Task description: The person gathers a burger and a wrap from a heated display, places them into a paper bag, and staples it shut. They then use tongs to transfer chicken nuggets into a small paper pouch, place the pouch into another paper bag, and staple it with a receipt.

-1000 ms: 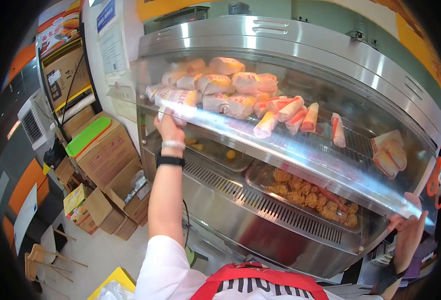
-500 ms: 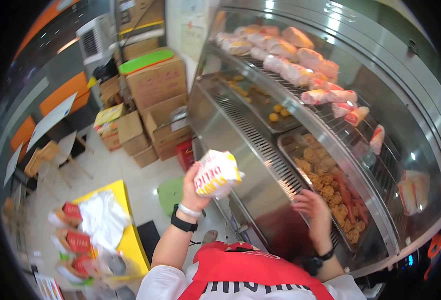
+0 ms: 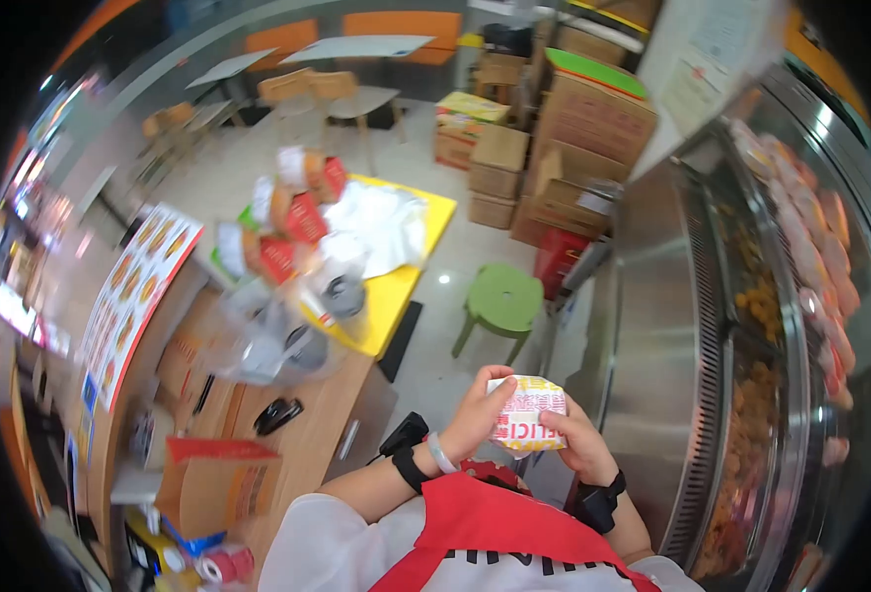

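A burger-sized package point(image 3: 531, 419) in white paper with red and yellow print is held in front of the red apron. My left hand point(image 3: 475, 419) grips its left side, the thumb on its upper edge. On the right side my right hand point(image 3: 581, 441) holds it too, thumb across the front. To the right stands the steel warming cabinet point(image 3: 652, 365), with wrapped items point(image 3: 800, 227) on its upper rack and fried food point(image 3: 746, 424) in trays below.
A yellow table point(image 3: 420, 237) bears white plastic bags and red-labelled packages. Left of me is a wooden counter point(image 3: 332, 424) with a paper bag point(image 3: 208, 483) and a black stapler-like object point(image 3: 277, 416). A green stool point(image 3: 504, 299) and cardboard boxes point(image 3: 593, 123) stand ahead.
The view has turned left, toward the counter and yellow table. My right hand has come away from the cabinet and now also holds the wrapped package, which has moved down close to the apron.
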Demonstrator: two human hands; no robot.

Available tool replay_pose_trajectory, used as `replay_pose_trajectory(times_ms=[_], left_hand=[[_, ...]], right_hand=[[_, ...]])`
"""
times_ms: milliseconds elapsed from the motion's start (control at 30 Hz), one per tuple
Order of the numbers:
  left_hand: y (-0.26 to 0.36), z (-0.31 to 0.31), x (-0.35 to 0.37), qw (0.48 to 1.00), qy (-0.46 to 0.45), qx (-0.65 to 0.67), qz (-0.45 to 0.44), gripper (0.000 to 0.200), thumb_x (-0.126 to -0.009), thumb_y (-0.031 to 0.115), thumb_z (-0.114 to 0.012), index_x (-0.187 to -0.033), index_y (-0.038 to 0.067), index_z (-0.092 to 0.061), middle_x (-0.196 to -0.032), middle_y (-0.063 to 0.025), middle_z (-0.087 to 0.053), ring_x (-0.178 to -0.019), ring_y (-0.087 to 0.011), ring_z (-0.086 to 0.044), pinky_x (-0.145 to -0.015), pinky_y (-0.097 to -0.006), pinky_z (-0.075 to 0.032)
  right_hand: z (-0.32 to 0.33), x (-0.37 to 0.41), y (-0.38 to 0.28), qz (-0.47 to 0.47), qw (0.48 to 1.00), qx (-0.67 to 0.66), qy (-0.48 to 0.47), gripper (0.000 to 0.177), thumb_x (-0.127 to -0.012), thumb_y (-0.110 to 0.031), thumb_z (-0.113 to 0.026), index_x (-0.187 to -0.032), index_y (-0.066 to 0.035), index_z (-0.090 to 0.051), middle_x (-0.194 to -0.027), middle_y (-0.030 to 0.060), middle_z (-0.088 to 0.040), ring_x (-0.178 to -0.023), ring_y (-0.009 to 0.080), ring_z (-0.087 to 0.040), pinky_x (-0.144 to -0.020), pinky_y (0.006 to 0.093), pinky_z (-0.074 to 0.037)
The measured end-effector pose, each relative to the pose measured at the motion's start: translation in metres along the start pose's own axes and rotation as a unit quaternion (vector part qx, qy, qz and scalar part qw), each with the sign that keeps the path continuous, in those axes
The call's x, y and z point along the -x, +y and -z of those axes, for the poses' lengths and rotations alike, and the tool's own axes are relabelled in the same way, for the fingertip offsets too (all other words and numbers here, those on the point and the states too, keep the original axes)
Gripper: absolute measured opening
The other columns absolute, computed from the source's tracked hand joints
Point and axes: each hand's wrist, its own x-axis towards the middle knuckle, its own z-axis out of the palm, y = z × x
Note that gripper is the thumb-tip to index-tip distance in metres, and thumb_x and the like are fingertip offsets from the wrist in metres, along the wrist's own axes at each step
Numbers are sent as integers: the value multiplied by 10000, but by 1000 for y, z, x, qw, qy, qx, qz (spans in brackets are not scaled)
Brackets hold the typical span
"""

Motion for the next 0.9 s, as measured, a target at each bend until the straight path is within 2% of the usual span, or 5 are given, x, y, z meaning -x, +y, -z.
replay_pose_trajectory(times_ms=[333, 500, 633, 800, 900], left_hand=[[42, 97, 222, 816, 269, -372, -352, 140, -766, 7, -559, -904, 10, -583, -911, -119, -580, -866, -221, -568, -754, -290, -457], [71, 148, 342, 444, 577, -628, -275, 339, -644, 77, -653, -963, 27, -551, -1082, -139, -536, -1119, -336, -425, -936, -429, -325], [72, 193, 383, 466, 554, -664, -185, 294, -636, 90, -677, -905, 33, -575, -1121, -116, -519, -1186, -338, -364, -986, -453, -278], [58, 218, 379, 458, 351, -737, -352, 106, -656, 86, -617, -751, 53, -586, -764, -63, -539, -949, -240, -527, -882, -390, -399], [47, 215, 375, 473, 318, -730, -379, 146, -643, 100, -651, -781, 72, -613, -677, -7, -499, -705, -170, -499, -662, -310, -404]], right_hand=[[-103, -54, 23, -140, 965, 60, -215, 577, -691, -60, -575, -1226, 23, -374, -1122, 140, -538, -970, 228, -572, -842, 351, -472], [-220, -56, 42, -128, 928, 97, -336, 567, -727, -131, -623, -1219, 10, -378, -1102, 108, -555, -966, 176, -571, -849, 307, -457], [-321, -40, 58, -124, 891, 99, -426, 525, -767, -193, -626, -1197, 1, -394, -1077, 94, -564, -951, 156, -575, -841, 285, -454], [-401, -8, 75, -45, 845, 201, -494, 486, -712, -132, -659, -1135, -41, -438, -1028, 80, -578, -924, 184, -584, -813, 295, -461], [-420, -2, 73, 422, 353, 562, -617, 491, -552, -88, -703, -997, -83, -495, -943, 97, -543, -852, 288, -553, -717, 370, -457]])
